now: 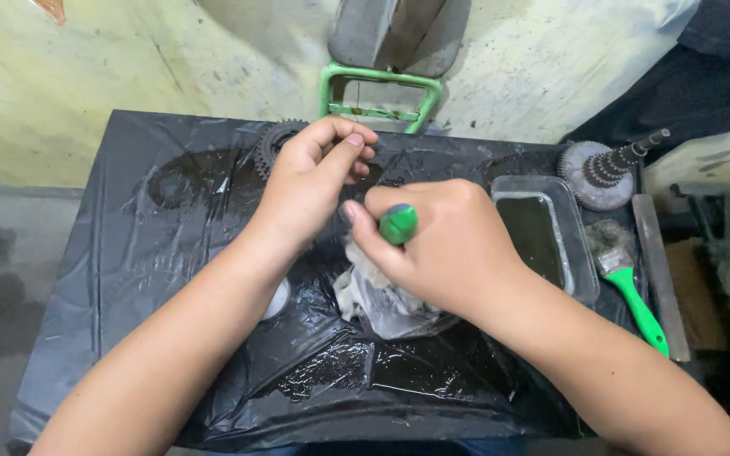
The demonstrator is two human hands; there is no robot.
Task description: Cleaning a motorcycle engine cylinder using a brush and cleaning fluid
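Standing right by the bench here: closest to the person, the wet black plastic sheet (171, 279) covering the table is glistening with oily liquid along its near edge. Just past that, a grimy whitish rag (373, 295) is lying bunched up under the right hand (449, 245), which is gripping a green tool handle (399, 223), fingers wrapped tight around it so only the rounded butt end is poking out. The left hand (314, 181) is hovering just beside it, fingers curled in and pinched together, but I honestly can't tell what, if anything, it's pinching. A dark toothed gear (274, 142) is peeking out from behind that hand, lying flat on the sheet. Off to the right, a clear plastic tray (583, 253) holding dark liquid is sitting near a green-handled brush (627, 274) with dirty bristles. Further back, a geared shaft (606, 169) is standing on its wide end, and a green metal frame (380, 89) is leaning against the stained wall.
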